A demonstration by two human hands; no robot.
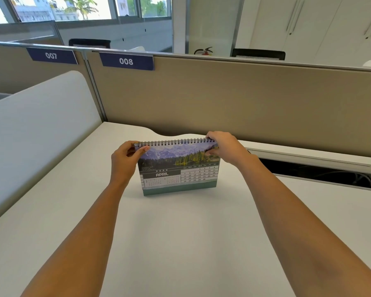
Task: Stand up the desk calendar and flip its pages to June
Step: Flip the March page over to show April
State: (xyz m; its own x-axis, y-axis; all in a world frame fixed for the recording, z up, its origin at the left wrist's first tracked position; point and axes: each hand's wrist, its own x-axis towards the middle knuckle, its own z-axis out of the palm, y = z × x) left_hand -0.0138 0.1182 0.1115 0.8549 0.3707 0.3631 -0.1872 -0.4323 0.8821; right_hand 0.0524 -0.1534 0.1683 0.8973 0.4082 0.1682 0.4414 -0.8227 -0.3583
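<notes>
The desk calendar (pixel 179 168) stands upright on the white desk (pixel 180 232), spiral binding on top. Its front page shows a mountain lake photo and the word APRIL with a date grid. My left hand (pixel 126 159) pinches the calendar's top left corner, thumb on the front page. My right hand (pixel 222 147) grips the top right corner at the spiral, fingers over the binding and thumb on the page front.
A beige partition (pixel 244 103) with labels 007 and 008 runs behind the desk. A white side divider (pixel 36 129) stands at the left. An open cable tray (pixel 317 170) with wires lies at the right rear of the desk.
</notes>
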